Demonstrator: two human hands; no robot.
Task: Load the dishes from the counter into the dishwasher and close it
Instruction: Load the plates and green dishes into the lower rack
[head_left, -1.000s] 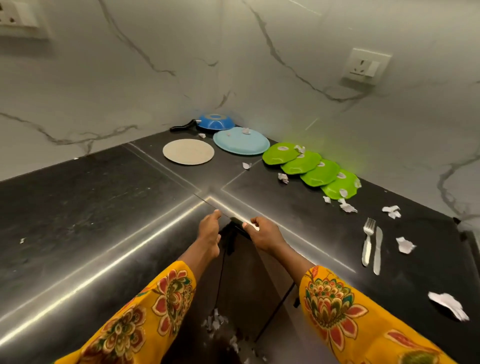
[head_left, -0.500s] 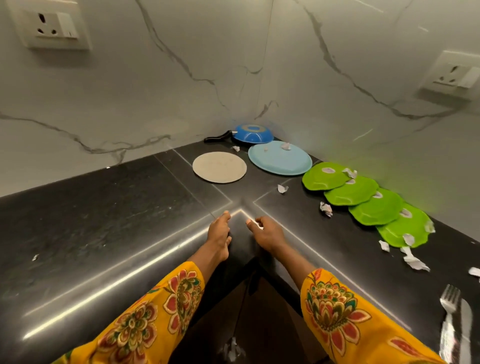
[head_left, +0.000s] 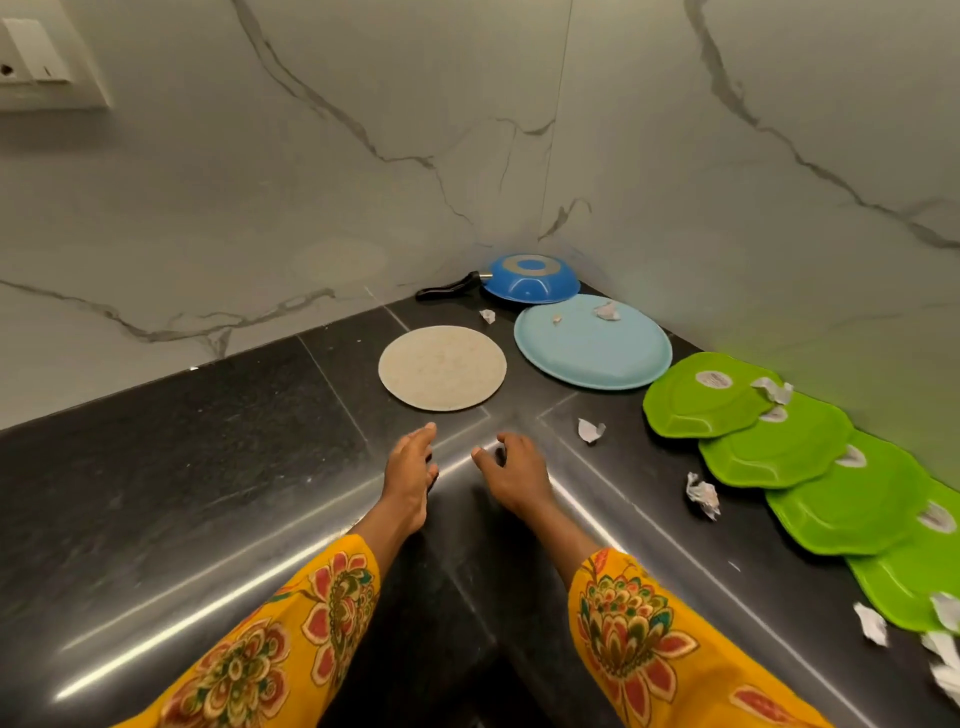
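Black stone counter (head_left: 208, 467), and my two hands are up off the door now.

My left hand (head_left: 408, 475) and right hand (head_left: 511, 475) hang loose and hold nothing; just ahead wait the beige plate (head_left: 442, 368), blue plate (head_left: 592, 343), green plates (head_left: 779, 441), not loaded yet.

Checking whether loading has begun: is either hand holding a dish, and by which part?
Nothing is held: left hand and right hand are both empty above the counter.

Both hands have let go of the dark corner door edge they gripped; the left hand (head_left: 410, 470) and right hand (head_left: 511, 475) now hover empty over the surface (head_left: 208, 467).
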